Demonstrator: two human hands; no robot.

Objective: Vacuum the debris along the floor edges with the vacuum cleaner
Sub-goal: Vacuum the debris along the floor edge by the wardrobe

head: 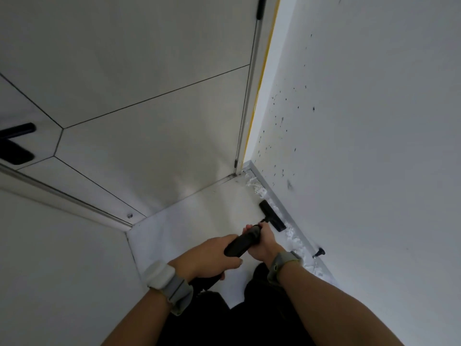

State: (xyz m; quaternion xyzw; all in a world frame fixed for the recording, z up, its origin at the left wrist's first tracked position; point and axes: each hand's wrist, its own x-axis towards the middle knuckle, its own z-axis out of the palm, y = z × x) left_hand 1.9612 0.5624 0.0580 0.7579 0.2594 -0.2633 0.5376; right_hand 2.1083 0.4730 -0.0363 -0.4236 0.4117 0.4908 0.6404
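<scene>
You hold the black vacuum cleaner (245,242) with both hands. Your left hand (207,257) grips the upper part of its body, with the fingers wrapped around it. Your right hand (263,242) grips the tube lower down, close to the nozzle (272,216). The nozzle lies on the white floor (199,221), just beside the grey baseboard (275,194) of the right wall (361,146), which has many small dark specks. White shredded debris (255,187) lies along the baseboard, some beyond the nozzle toward the corner, and some more behind it, near your right wrist. A small black door stopper (319,252) sticks out from the baseboard. On each wrist you wear a grey strap (280,264). In front of you stands a pale panelled door (149,96).
</scene>
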